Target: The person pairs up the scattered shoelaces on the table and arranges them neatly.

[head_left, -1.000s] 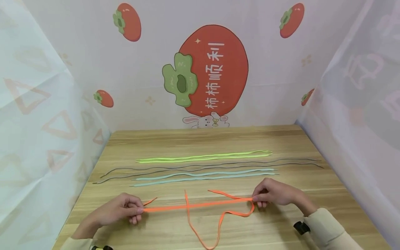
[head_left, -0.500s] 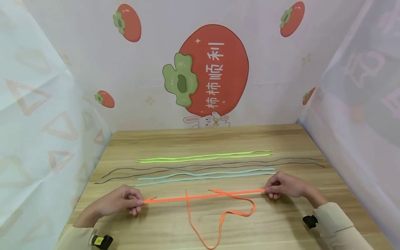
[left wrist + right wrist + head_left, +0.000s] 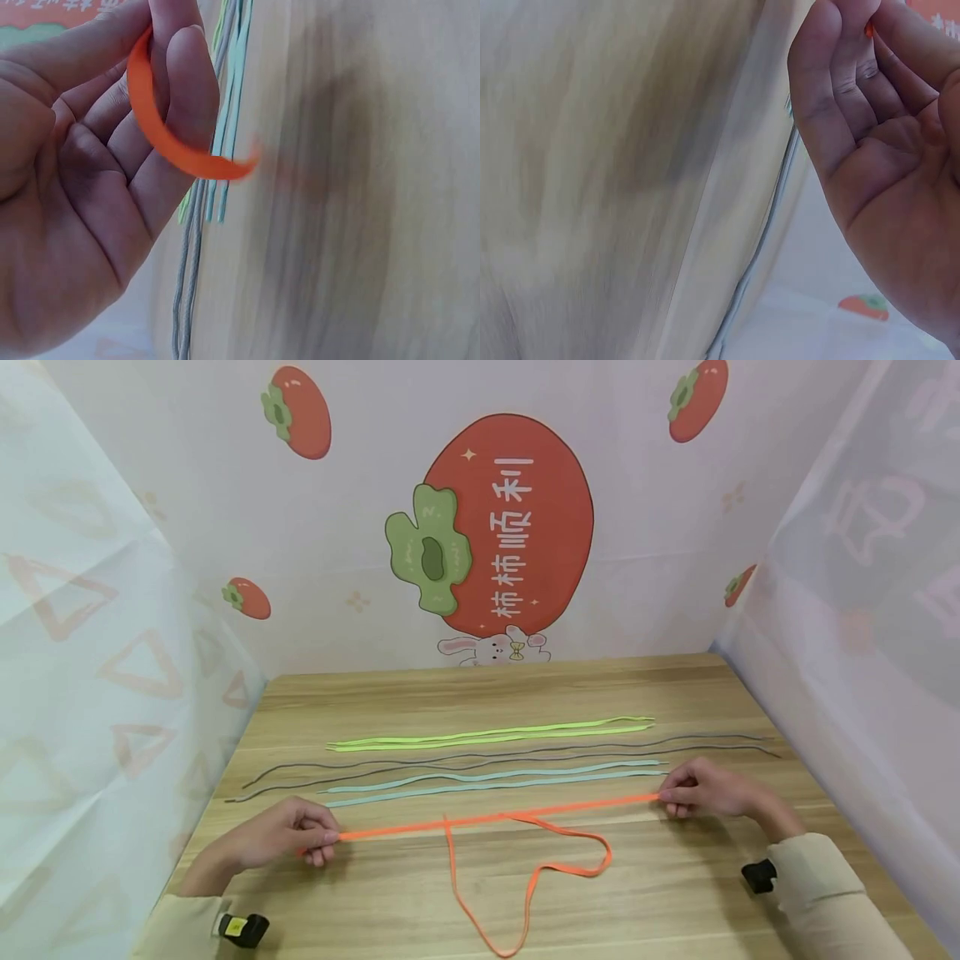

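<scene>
An orange flat shoelace (image 3: 570,807) is stretched nearly straight between my two hands, sloping up to the right. My left hand (image 3: 288,835) pinches it near the left end between thumb and fingers. In the left wrist view, a short tail of the shoelace (image 3: 161,139) curls out past the fingers. At the other side my right hand (image 3: 701,787) pinches the right end, and only a speck of the orange shoelace (image 3: 869,30) shows in the right wrist view. A second orange shoelace (image 3: 592,873) lies in a loose loop on the table below the stretched one.
Behind the hands, pairs of laces lie side by side across the wooden table (image 3: 637,910): light blue shoelaces (image 3: 480,788), thin grey shoelaces (image 3: 345,777) and yellow-green shoelaces (image 3: 450,746). Printed cloth walls (image 3: 637,610) enclose the back and sides.
Both hands have moved away from me towards the blue laces. My right hand has also gone further right, lengthening the stretched orange shoelace, whose left tail has drawn in towards my left hand.
</scene>
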The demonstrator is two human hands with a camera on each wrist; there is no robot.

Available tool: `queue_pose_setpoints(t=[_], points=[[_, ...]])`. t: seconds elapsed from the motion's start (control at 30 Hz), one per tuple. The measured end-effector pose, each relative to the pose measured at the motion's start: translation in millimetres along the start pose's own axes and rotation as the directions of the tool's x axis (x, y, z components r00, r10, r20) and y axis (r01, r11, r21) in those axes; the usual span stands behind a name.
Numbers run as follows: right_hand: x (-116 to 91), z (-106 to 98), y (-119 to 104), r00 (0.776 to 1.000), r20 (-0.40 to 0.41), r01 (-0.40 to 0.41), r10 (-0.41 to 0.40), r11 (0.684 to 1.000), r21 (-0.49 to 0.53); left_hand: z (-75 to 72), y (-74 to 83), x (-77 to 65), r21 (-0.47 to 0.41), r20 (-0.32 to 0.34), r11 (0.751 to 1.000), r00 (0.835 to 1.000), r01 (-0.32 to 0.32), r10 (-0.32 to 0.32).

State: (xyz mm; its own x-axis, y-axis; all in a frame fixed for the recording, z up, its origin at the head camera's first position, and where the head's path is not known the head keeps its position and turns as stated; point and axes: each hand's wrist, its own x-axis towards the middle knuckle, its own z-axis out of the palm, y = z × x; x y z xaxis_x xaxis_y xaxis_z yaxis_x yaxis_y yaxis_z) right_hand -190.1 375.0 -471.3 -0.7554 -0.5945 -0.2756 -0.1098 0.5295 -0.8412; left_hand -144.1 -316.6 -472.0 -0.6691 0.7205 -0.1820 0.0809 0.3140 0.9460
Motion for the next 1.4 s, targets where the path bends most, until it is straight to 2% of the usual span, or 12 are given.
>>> queue_pose_setpoints(t=[0.17,0.33,0.47,0.67,0.83,0.97,1.1,1.23,1.4], points=[[-3.1,-11.9,6.3,1.0,-0.023,0.005,-0.005,1.0,-0.017,-7.8,-1.9,-6.2,0.012,-0.039,1.0,0.999,0.007,-0.007],[-5.0,-23.6,9.3,0.998,-0.041,-0.045,0.043,0.998,-0.037,-17.0,-5.7,-13.5,0.028,-0.076,0.999,0.997,0.017,-0.015],[-6.4,-29.4,12.0,0.995,-0.05,-0.093,0.091,0.995,-0.046,-23.4,-10.8,-19.0,-0.006,-0.087,1.0,0.996,0.008,-0.008],[-7.7,-35.3,19.9,0.993,-0.058,-0.108,0.105,0.993,-0.047,-29.6,-18.0,-26.7,-0.025,-0.103,1.0,0.995,0.007,-0.009],[-7.4,-40.8,24.1,0.994,-0.06,-0.096,0.093,0.994,-0.057,-37.6,-24.3,-31.4,0.032,-0.142,0.999,0.99,0.006,-0.002],[-4.9,-43.7,23.2,0.995,-0.062,-0.088,0.084,0.993,-0.077,-40.8,-27.6,-29.4,0.122,-0.193,0.992,0.981,0.026,-0.002],[-1.4,-42.8,20.5,0.993,-0.057,-0.104,0.1,0.991,-0.087,-37.6,-30.7,-22.8,0.19,-0.264,0.976,0.963,0.104,-0.052],[0.7,-38.8,18.4,0.99,-0.054,-0.136,0.132,0.987,-0.084,-32.3,-35.3,-16.7,0.243,-0.36,0.947,0.926,0.209,-0.113],[3.5,-34.4,16.5,0.986,-0.072,-0.16,0.153,0.982,-0.103,-28.2,-37.7,-12.7,0.324,-0.442,0.901,0.888,0.288,-0.125]])
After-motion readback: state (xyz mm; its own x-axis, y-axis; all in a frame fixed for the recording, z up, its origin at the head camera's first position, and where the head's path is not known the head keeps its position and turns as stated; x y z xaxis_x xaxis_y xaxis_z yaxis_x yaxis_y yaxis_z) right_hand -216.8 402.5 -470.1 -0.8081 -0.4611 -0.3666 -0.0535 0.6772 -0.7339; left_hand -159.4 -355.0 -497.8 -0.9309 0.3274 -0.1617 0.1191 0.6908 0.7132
